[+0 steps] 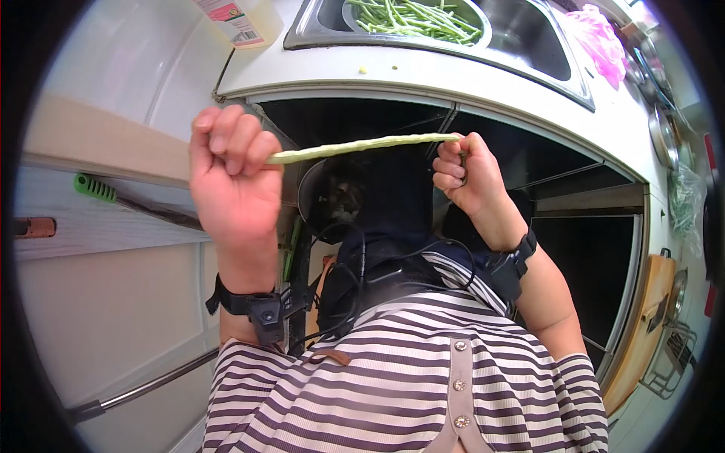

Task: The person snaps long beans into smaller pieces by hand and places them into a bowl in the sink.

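Note:
A long, pale green bean (362, 145) is stretched almost level in front of my striped shirt. Its left end sits in the curled fingers of my left hand (238, 162), palm side showing. At the other end, my right hand (472, 172) pinches the tip between thumb and bent forefinger. Beyond the hands, several more green beans (423, 21) lie heaped in a metal basin (483, 30) inside the sink.
The steel sink (570, 75) is set in a white counter (325, 72). A bottle (242, 23) stands at the counter's left and a pink plastic bag (596, 38) at its right. Below my hands is a dark round bin or pan (313, 200). A green-handled brush (94, 187) is on the left.

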Available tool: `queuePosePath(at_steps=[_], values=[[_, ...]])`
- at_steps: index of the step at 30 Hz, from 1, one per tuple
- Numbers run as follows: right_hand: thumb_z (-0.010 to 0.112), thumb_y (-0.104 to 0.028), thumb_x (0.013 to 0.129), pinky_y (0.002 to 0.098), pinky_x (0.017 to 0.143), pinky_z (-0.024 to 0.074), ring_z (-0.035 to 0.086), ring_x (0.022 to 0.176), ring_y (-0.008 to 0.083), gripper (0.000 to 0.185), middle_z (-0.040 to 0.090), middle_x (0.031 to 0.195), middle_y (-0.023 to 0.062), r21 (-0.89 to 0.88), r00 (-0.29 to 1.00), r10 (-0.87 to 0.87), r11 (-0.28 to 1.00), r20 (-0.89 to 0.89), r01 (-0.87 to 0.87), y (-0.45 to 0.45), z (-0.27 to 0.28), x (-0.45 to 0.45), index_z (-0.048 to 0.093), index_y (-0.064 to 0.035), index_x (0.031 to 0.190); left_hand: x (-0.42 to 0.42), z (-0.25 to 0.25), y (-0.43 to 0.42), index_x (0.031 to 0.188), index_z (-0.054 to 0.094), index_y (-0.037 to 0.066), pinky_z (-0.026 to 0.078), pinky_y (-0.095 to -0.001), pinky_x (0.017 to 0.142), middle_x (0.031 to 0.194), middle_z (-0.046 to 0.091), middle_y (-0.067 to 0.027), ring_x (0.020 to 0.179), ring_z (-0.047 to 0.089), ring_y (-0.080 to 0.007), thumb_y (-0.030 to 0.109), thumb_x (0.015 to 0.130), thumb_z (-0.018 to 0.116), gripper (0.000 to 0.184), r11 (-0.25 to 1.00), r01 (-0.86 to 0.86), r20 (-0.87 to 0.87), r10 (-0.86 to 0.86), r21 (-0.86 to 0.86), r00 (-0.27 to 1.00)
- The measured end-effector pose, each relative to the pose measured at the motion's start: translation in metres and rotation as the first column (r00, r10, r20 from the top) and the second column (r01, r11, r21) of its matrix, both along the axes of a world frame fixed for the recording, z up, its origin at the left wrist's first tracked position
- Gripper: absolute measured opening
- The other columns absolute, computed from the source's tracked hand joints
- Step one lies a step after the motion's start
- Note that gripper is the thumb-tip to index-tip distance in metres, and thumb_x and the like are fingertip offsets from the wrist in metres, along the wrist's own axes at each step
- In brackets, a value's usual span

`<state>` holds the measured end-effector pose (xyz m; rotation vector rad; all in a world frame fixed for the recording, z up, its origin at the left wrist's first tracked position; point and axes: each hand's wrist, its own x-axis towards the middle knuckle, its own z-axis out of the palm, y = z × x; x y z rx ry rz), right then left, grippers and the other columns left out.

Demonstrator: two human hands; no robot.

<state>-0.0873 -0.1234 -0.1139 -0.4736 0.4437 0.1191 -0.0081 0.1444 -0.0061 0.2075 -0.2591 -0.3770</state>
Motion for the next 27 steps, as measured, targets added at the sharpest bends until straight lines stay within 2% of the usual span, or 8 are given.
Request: queuePosePath(at_steps=[2, 8, 12, 16, 18, 21, 23, 27], values=[[0.041, -0.015, 0.087, 0.0231, 0.043, 0.0198, 0.026, 0.049, 0.0076, 0.020, 0.029, 0.060, -0.0043, 0.117, 1.000, -0.018, 0.993, -0.013, 0.020, -0.020, -0.019, -0.001, 0.043, -0.0130, 0.067, 0.012, 0.000, 0.022, 0.084, 0.049, 0.007, 0.025, -0.0240, 0.049, 0.068, 0.037, 0.0007, 0.053, 0.028, -0.0085, 0.013, 0.099, 0.044, 0.016, 0.998, -0.010, 0.074, 0.015, -0.062, 0.997], [0.049, -0.026, 0.095, 0.0209, 0.050, 0.0329, 0.044, 0.062, 0.0074, 0.021, 0.045, 0.073, -0.0020, -0.500, 0.987, 0.127, 0.851, -0.102, -0.161, -0.017, -0.009, -0.013, 0.053, -0.0112, 0.081, 0.013, 0.027, 0.046, 0.081, 0.047, 0.005, 0.024, -0.0257, 0.050, 0.067, 0.035, -0.0007, 0.052, 0.027, -0.0096, 0.009, 0.095, 0.046, 0.015, 0.984, -0.179, 0.109, 0.180, -0.019, 0.978], [0.052, -0.025, 0.096, 0.0230, 0.060, 0.0432, 0.057, 0.076, 0.0100, 0.019, 0.059, 0.092, 0.0016, -0.489, 0.995, 0.049, 0.868, -0.085, -0.084, 0.019, -0.001, 0.015, 0.062, -0.0086, 0.099, 0.016, 0.027, 0.044, 0.081, 0.048, 0.005, 0.025, -0.0260, 0.051, 0.067, 0.035, -0.0006, 0.053, 0.028, -0.0097, 0.009, 0.096, 0.045, 0.015, 0.978, -0.207, 0.134, 0.200, 0.037, 0.970], [0.053, -0.038, 0.095, 0.0333, 0.086, 0.0451, 0.056, 0.103, 0.0192, 0.047, 0.058, 0.112, 0.0093, -0.649, 0.947, 0.319, 0.728, 0.038, -0.219, 0.068, -0.025, 0.045, 0.053, -0.0028, 0.126, 0.019, 0.023, 0.033, 0.084, 0.050, 0.005, 0.025, -0.0258, 0.051, 0.068, 0.037, -0.0002, 0.054, 0.028, -0.0097, 0.013, 0.098, 0.044, 0.017, 0.976, -0.195, 0.167, 0.177, 0.102, 0.970], [0.048, -0.055, 0.093, 0.0380, 0.113, 0.0271, 0.033, 0.138, 0.0369, 0.084, 0.034, 0.147, 0.0277, -0.847, 0.878, 0.476, 0.447, -0.045, -0.286, 0.077, -0.035, 0.044, 0.027, 0.0073, 0.145, 0.021, 0.023, 0.025, 0.085, 0.051, 0.005, 0.025, -0.0256, 0.051, 0.069, 0.037, -0.0004, 0.055, 0.028, -0.0097, 0.013, 0.098, 0.044, 0.017, 0.975, -0.193, 0.163, 0.174, 0.110, 0.971], [0.051, -0.055, 0.091, 0.0390, 0.114, 0.0260, 0.031, 0.138, 0.0396, 0.086, 0.033, 0.146, 0.0322, -0.991, 0.834, 0.550, 0.088, -0.040, -0.105, 0.061, -0.053, 0.037, 0.026, 0.0086, 0.144, 0.026, 0.027, 0.018, 0.086, 0.052, 0.005, 0.025, -0.0252, 0.050, 0.069, 0.038, -0.0008, 0.055, 0.028, -0.0097, 0.014, 0.099, 0.044, 0.018, 0.978, -0.173, 0.186, 0.150, 0.115, 0.971], [0.056, -0.044, 0.092, 0.0381, 0.110, 0.0326, 0.041, 0.133, 0.0365, 0.069, 0.043, 0.141, 0.0275, -0.980, 0.773, 0.625, 0.061, -0.110, -0.188, 0.039, -0.043, 0.022, 0.041, 0.0059, 0.138, 0.028, 0.034, 0.014, 0.087, 0.052, 0.005, 0.025, -0.0252, 0.051, 0.069, 0.038, -0.0009, 0.055, 0.029, -0.0099, 0.015, 0.100, 0.043, 0.019, 0.977, -0.169, 0.214, 0.139, 0.127, 0.967], [0.056, -0.028, 0.096, 0.0323, 0.095, 0.0458, 0.059, 0.109, 0.0230, 0.041, 0.063, 0.119, 0.0151, -0.914, 0.754, 0.650, 0.245, -0.093, -0.324, -0.011, -0.042, -0.023, 0.057, 0.0029, 0.124, 0.031, 0.064, -0.017, 0.089, 0.053, 0.007, 0.026, -0.0257, 0.053, 0.071, 0.039, -0.0007, 0.057, 0.029, -0.0107, 0.020, 0.102, 0.042, 0.022, 0.945, -0.287, 0.397, 0.204, 0.160, 0.895]])
